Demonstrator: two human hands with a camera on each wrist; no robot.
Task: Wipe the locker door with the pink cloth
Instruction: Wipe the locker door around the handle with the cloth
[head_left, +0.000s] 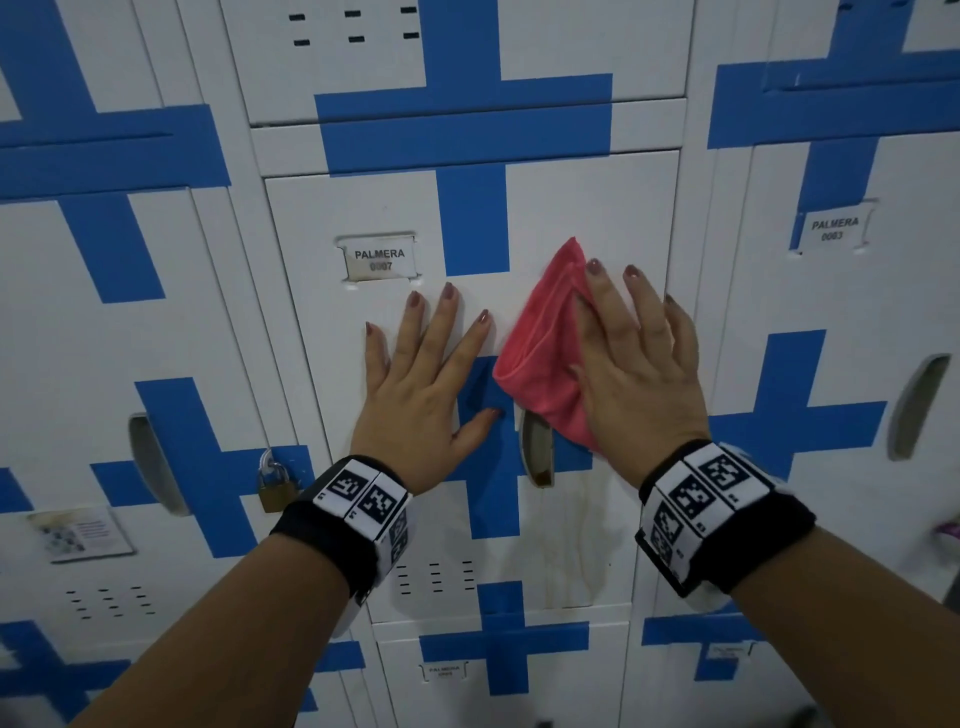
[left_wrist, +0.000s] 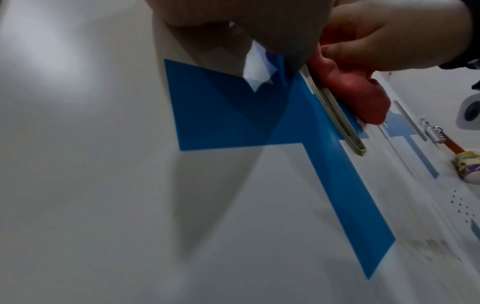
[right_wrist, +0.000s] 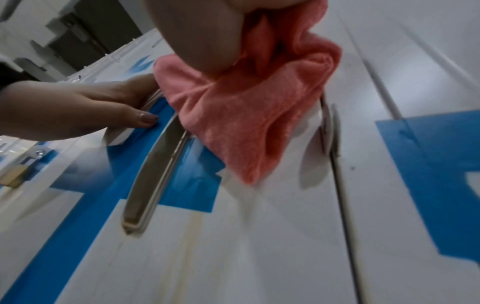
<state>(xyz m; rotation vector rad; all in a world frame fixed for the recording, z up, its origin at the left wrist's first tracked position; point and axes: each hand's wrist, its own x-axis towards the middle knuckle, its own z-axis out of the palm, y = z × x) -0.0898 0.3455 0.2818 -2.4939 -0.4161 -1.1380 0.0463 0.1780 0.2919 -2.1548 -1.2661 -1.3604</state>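
Note:
The locker door (head_left: 597, 208) is white with blue cross stripes and carries a name label (head_left: 380, 258). My left hand (head_left: 431, 364) lies flat on it with fingers spread, thumb on the blue stripe, holding nothing. My right hand (head_left: 634, 353) presses the folded pink cloth (head_left: 540, 353) against the door with straight fingers, just right of the left hand. The cloth sticks out above and to the left of the palm. In the right wrist view the pink cloth (right_wrist: 246, 113) hangs over the top of the recessed handle (right_wrist: 153, 174), with the left hand (right_wrist: 78, 107) beside it.
A recessed handle (head_left: 537, 457) sits below the cloth, with brownish streaks (head_left: 571, 545) under it. A brass padlock (head_left: 275, 486) hangs on the locker to the left. Vent slots (head_left: 434, 577) lie low on the door. More lockers surround it.

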